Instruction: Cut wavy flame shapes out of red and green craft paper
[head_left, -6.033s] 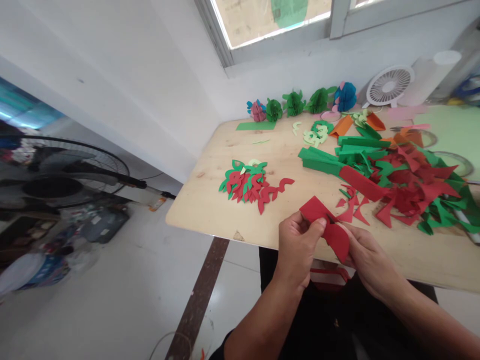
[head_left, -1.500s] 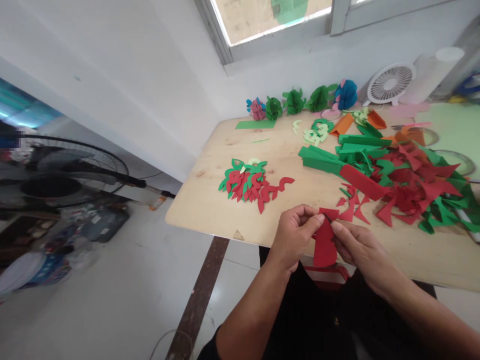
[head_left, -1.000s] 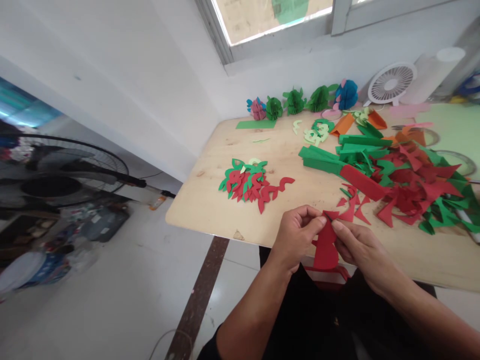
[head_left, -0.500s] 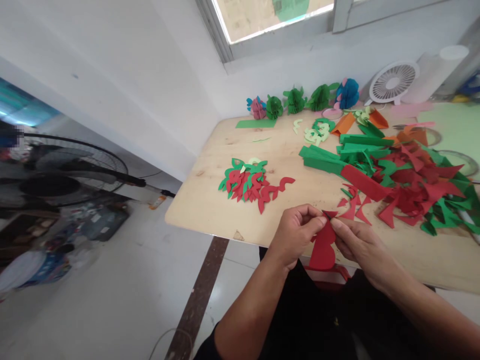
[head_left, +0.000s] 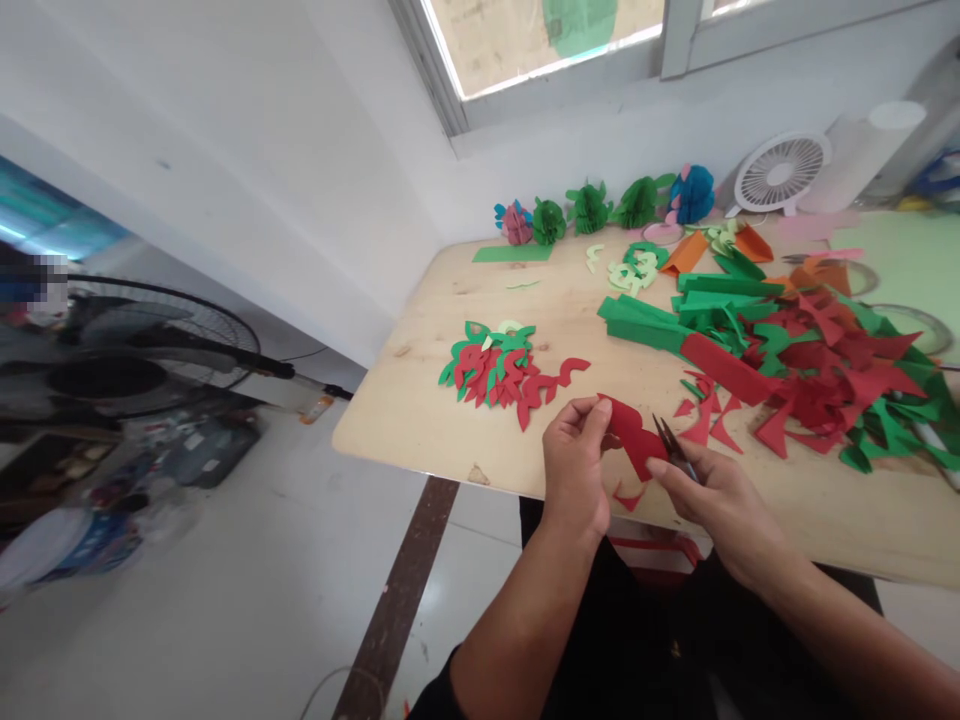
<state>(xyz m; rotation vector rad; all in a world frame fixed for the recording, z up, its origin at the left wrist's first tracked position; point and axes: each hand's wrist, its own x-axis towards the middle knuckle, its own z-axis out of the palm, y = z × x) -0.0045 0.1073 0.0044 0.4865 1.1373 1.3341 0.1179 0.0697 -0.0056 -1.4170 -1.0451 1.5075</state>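
My left hand (head_left: 576, 455) pinches one end of a folded red paper piece (head_left: 631, 436) over the table's front edge. The fingers of my right hand (head_left: 712, 490) are wrapped round small dark scissors (head_left: 673, 450), whose blades point up and to the left. My right fingertips also touch the lower right end of the red piece. Below the paper, a small red scrap (head_left: 628, 498) lies on the table. To the left is a pile of cut red and green shapes (head_left: 491, 368).
Red and green scraps (head_left: 832, 380) cover the table's (head_left: 405, 400) right side. Paper figures (head_left: 589, 208) and a small white fan (head_left: 781, 172) stand along the wall. A large black fan (head_left: 112, 370) is at the left.
The red paper has turned from hanging down to lying across between my hands. My left hand has shifted slightly left, the scissors now show clearly, and a red scrap appears on the table.
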